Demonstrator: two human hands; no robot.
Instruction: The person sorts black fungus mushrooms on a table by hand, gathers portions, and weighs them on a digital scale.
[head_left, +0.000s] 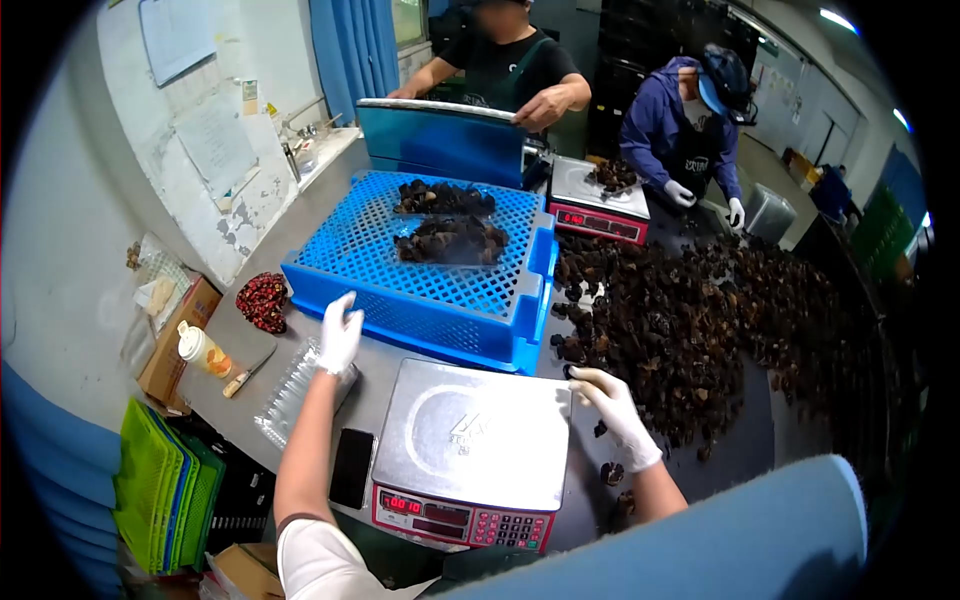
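My left hand (341,334), in a white glove, holds nothing; its fingers point apart at the front wall of the blue plastic crate (420,318). Below that wrist lie clear plastic trays (294,388), partly covered by my arm. My right hand (617,412), also gloved, is closed at the fingertips on a small dark mushroom piece (569,371), beside the right edge of the scale. The scale's bare metal pan (480,430) sits between my hands, with red digits lit on its front. Dark dried-looking mushroom pieces (670,340) are heaped to the right.
Two filled trays (452,241) rest on the upturned-looking crate. A person opposite grips a blue panel or crate (440,140); another gloved person stands by a second scale (600,215). A phone (352,468), knife (250,371), cup (204,350) and red bundle (263,302) lie leftward.
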